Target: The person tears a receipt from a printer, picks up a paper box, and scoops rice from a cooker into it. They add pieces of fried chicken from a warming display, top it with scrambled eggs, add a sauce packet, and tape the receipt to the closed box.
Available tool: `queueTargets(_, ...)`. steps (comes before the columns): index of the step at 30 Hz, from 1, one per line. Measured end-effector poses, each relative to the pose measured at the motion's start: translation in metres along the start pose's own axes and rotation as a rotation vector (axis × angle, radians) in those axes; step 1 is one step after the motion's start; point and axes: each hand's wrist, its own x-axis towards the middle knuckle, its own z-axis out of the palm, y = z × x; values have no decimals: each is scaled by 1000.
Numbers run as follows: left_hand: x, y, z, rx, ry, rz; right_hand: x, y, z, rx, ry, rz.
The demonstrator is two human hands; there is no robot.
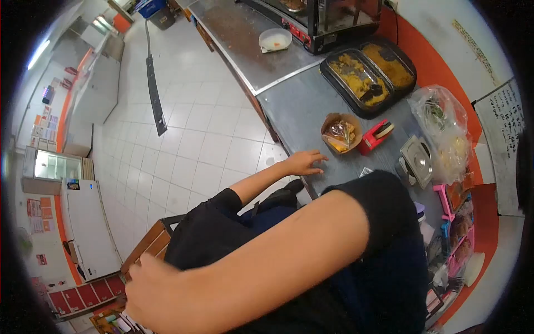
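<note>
- The left hand (pixel 305 163) lies palm down on the near edge of the grey tabletop (pixel 300 106). Its grip is wide, with the fingers spread flat and holding nothing.
- The right hand (pixel 147 292) is low at the lower left, close to the camera and blurred. Whether its grip is wide or narrow cannot be told.
- The right arm (pixel 267 261), bare below a black sleeve, crosses the whole foreground and hides the nearest stretch of tabletop.
- A brown paper bowl (pixel 341 133) with wrapped food in it stands on the tabletop near the left hand's fingertips, apart from them, with only bare surface between.
- A red tape dispenser (pixel 375 136) sits just beside the bowl, on the side away from the hand.
- Beyond them lies a black two-part tray (pixel 370 75) of yellow food.
- A square steel container (pixel 417 161) and a clear plastic bag (pixel 442 122) stand toward the orange wall.
- A white bowl (pixel 275 39) sits on the next steel counter, in front of a glass warmer (pixel 334 22).
- A wooden chair (pixel 147 245) shows just above the right hand, on the white tiled floor (pixel 189 139).
</note>
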Motion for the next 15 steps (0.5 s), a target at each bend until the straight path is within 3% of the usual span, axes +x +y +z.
queueTargets(2, -6, -8, -9, 19, -104, -22, 23, -5, 0, -86, -43, -1)
queueTargets(3, -8, -17, -15, 111, -28, 84, 35, -7, 1, -72, -40, -15)
queueTargets(7, -16, -36, -61, 166, 67, 61, 62, -15, -6, -12, -58, -69)
queueTargets(8, -16, -44, -72, 174, 133, 78, 63, -9, -7, -16, -61, -67)
queueTargets(10, -21, -58, -106, 126, 306, -94, 70, 3, -11, -2, -49, -82)
queueTargets(11, -21, -69, -114, 131, 304, -77, 70, 7, -13, 6, -40, -86)
queueTargets(13, -18, -89, -126, 103, 572, -144, 68, 17, -18, 24, -20, -88)
queueTargets(15, -14, -99, -139, 65, 634, -151, 64, 28, -23, 53, 8, -88)
